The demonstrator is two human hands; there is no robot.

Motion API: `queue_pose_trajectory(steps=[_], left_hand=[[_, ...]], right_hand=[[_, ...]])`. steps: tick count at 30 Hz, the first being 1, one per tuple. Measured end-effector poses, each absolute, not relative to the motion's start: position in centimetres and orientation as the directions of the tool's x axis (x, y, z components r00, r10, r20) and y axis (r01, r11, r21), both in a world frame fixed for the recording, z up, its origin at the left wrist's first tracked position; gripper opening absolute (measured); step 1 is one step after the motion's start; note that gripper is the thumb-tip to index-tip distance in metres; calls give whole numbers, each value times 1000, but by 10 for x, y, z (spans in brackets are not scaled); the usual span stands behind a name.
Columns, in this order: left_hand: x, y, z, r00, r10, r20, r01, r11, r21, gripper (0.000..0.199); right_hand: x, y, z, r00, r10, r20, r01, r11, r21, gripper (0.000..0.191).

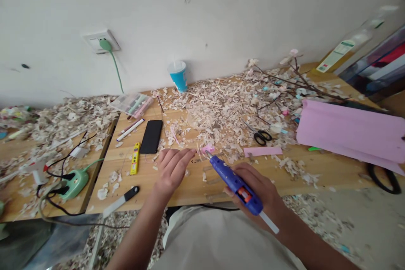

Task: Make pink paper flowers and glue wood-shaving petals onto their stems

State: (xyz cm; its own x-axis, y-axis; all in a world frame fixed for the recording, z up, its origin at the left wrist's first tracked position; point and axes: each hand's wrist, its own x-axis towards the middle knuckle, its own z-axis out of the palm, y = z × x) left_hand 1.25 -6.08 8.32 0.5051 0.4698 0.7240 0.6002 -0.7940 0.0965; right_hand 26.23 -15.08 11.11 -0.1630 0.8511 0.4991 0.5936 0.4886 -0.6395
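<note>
My right hand (257,183) is wrapped round a blue hot glue gun (232,179), and a white glue stick (268,221) juts from its back end. The gun's metal nozzle points up and left, close to a small pink paper piece (208,148). My left hand (174,166) is closed, with thumb and fingertips pinched beside that pink piece and the nozzle. What the pinch holds is too small to make out. A black phone (151,136) lies beyond my left hand, and a pink paper strip (262,151) is beyond my right hand.
Pale shavings (218,109) cover the table's back. Black-handled scissors (262,136), a yellow box-shaped item (135,158), a knife (122,201) and a blue cup (179,76) stand or lie around. Pink sheets (348,133) and twigs (300,78) are right; a green power strip (74,183) is left.
</note>
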Motion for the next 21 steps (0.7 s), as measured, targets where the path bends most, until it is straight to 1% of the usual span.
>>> queue_pose_trajectory(steps=[3, 10, 13, 16, 21], left_hand=[[15, -59, 77, 503, 486, 715, 600, -792, 116, 39], [17, -57, 67, 497, 549, 672, 592, -781, 200, 40], [18, -57, 65, 506, 566, 651, 598, -774, 209, 39], [22, -57, 65, 519, 553, 652, 596, -781, 188, 39], [27, -57, 66, 528, 530, 664, 569, -801, 187, 43]], right_hand=[[265, -148, 107, -152, 860, 488, 588, 475, -654, 12], [274, -148, 88, -200, 911, 361, 545, 410, -732, 10], [277, -149, 82, -200, 928, 314, 557, 371, -743, 9], [278, -150, 78, -206, 927, 314, 574, 375, -728, 6], [278, -152, 83, -192, 920, 342, 590, 387, -709, 8]])
